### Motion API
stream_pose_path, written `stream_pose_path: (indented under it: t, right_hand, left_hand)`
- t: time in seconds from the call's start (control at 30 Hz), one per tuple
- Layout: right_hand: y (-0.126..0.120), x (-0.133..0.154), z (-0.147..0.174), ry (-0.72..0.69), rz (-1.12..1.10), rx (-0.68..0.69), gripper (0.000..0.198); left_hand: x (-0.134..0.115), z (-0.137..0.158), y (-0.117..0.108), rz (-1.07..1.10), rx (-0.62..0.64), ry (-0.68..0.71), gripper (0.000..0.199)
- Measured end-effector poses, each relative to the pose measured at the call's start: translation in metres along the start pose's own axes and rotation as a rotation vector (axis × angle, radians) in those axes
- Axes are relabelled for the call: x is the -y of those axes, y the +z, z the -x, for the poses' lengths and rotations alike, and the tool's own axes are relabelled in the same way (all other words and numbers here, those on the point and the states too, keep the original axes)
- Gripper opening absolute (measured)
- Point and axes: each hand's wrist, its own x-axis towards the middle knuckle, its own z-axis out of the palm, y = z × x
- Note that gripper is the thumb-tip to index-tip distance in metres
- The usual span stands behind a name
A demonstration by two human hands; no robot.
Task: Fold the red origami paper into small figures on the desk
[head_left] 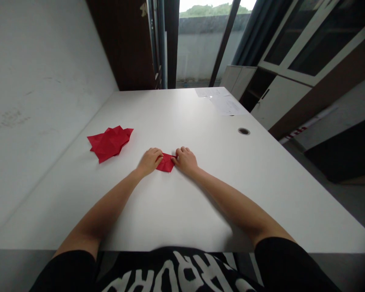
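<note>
A small folded piece of red paper [166,164] lies on the white table between my two hands. My left hand [151,160] is closed on its left side, the thumb on top and the fingers curled over the far edge. At the paper's right corner, my right hand [186,159] pinches it between thumb and bent fingers. Creases run across the visible middle of the paper; its outer parts are covered by my fingers. Farther left, apart from both hands, rests a larger crumpled-looking folded red paper piece [110,142] with several pointed corners.
The white table [182,219] meets a wall [42,81] on the left. Printed sheets [226,104] lie at its far right corner, and a round cable hole [243,131] is near the right edge. Cabinets [280,99] stand beyond on the right.
</note>
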Motion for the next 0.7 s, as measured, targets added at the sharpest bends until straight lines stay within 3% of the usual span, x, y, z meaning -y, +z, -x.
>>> stream_pose_path:
  t: [0.13, 0.37, 0.5, 0.7]
  right_hand:
    - [0.003, -0.001, -0.003, -0.002, -0.036, -0.003, 0.026]
    - [0.011, -0.005, -0.006, -0.018, -0.267, -0.018, 0.012]
    - [0.016, -0.005, -0.005, -0.006, -0.460, -0.019, 0.007]
    - [0.018, -0.005, -0.005, -0.016, -0.679, -0.032, 0.018]
  left_hand:
    - [0.000, 0.001, 0.000, -0.015, -0.025, -0.048, 0.009]
    - [-0.002, 0.002, 0.000, -0.074, 0.010, -0.061, 0.040]
    - [-0.002, 0.002, 0.001, -0.066, -0.013, -0.073, 0.026]
    - [0.000, 0.001, 0.003, 0.023, -0.022, -0.083, 0.010]
